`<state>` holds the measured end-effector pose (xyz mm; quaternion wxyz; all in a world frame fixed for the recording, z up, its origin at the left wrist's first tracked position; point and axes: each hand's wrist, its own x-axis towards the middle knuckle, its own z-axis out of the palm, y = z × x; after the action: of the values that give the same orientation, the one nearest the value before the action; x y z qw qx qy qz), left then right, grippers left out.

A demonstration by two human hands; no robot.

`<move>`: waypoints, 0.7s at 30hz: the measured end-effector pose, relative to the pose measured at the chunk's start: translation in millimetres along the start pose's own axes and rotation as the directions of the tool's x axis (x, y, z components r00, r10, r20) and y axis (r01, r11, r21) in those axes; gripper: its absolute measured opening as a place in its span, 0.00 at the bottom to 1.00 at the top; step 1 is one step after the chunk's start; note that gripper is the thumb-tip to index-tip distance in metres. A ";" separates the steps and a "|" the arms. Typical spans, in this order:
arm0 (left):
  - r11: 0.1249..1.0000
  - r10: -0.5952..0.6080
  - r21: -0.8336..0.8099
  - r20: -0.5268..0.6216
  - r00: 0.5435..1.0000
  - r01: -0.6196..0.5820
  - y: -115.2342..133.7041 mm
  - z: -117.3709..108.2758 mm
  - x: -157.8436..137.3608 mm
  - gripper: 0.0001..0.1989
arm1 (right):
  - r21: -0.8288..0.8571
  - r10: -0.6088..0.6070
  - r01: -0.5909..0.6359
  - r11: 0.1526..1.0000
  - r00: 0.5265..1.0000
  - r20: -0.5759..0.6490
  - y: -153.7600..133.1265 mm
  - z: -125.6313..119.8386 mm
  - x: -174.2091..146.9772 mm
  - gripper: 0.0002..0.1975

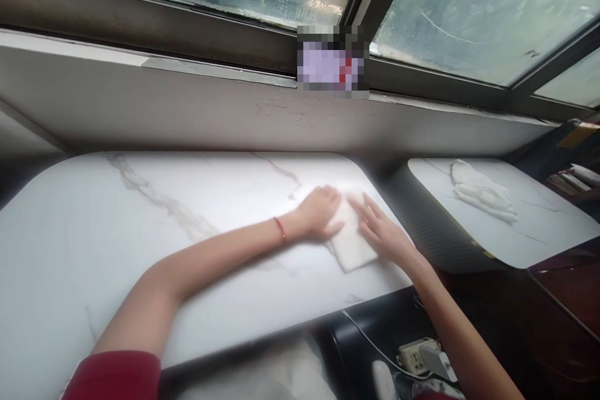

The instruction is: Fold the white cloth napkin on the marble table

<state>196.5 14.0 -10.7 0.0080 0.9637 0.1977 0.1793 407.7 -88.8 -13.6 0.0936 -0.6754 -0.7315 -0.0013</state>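
Cloth (355,251) flat on bench (117,219); right hand (382,230) spread at its edge, left hand (319,212) bent, grip unclear; even pressure from both should prevent bunching.

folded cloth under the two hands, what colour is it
The folded cloth is white; it shows in the head view, somewhat blurred.

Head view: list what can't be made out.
In the head view:
Item by the window: masked by pixel blocks.
White cloth, in part: covered by the left hand and right hand.
Pale item at the bottom: blurred, cut off by the lower edge.
Scene outside: obscured by the window's hazy glass.
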 end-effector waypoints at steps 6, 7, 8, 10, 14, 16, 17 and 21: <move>0.993 0.120 0.005 -0.016 0.993 -0.120 37.0 33.5 7.9 0.32 | -0.057 0.085 -0.083 0.995 0.996 0.019 35.5 -2.2 -36.6 0.28; 0.995 0.102 0.016 -0.013 0.995 -0.102 34.0 37.5 13.4 0.32 | -0.052 0.071 -0.071 0.996 0.997 -0.001 42.2 4.6 -30.1 0.28; 0.996 0.083 0.029 -0.008 0.997 -0.082 28.4 40.7 19.7 0.32 | -0.043 0.058 -0.059 0.997 0.998 -0.024 48.7 12.5 -20.3 0.28; 0.997 0.045 0.059 0.001 0.999 -0.045 11.6 45.0 33.4 0.31 | -0.020 0.036 -0.038 0.999 0.997 -0.072 60.6 28.5 7.3 0.29; 0.995 -0.054 0.087 -0.025 0.998 0.056 -30.5 48.2 53.6 0.29 | 0.036 -0.042 0.050 0.998 0.983 -0.179 75.1 51.0 76.4 0.30; 0.992 -0.101 0.075 -0.065 0.993 0.106 -49.9 48.4 56.7 0.29 | 0.045 -0.094 0.108 0.993 0.966 -0.239 76.4 57.2 107.7 0.30; 0.990 -0.120 0.068 -0.082 0.989 0.126 -58.4 48.2 56.7 0.28 | 0.042 -0.119 0.135 0.990 0.957 -0.263 76.0 59.9 121.1 0.30; 0.979 -0.183 0.068 -0.111 0.977 0.191 -81.4 46.3 52.1 0.28 | -0.013 -0.174 0.178 0.984 0.939 -0.297 72.5 70.3 159.1 0.30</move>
<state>226.5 111.7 -43.2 -0.0230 0.9297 0.2946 0.2198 458.7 83.8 -69.5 0.2065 -0.5988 -0.7665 -0.1060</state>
